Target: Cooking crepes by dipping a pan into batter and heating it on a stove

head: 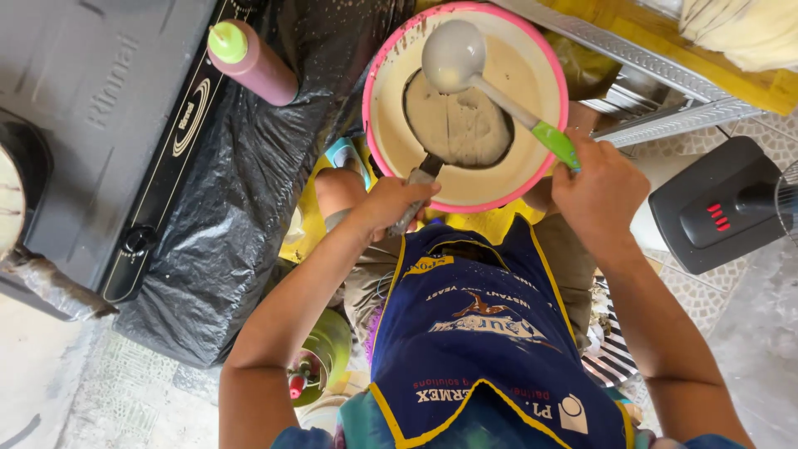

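Observation:
A pink-rimmed basin (378, 62) coated in beige batter sits below me. Inside it lies a small dark pan (459, 126) filled with batter. My left hand (391, 204) grips the pan's handle at the basin's near rim. My right hand (597, 187) holds the green handle of a grey ladle (453, 56). The ladle's bowl hovers over the far side of the pan, tilted toward it.
A squeeze bottle (253, 62) with a green cap lies on black plastic sheeting (241, 191) beside a grey stove (91, 125) at left. A black fan base (723, 212) stands at right. A green gas cylinder (320, 366) sits below my left arm.

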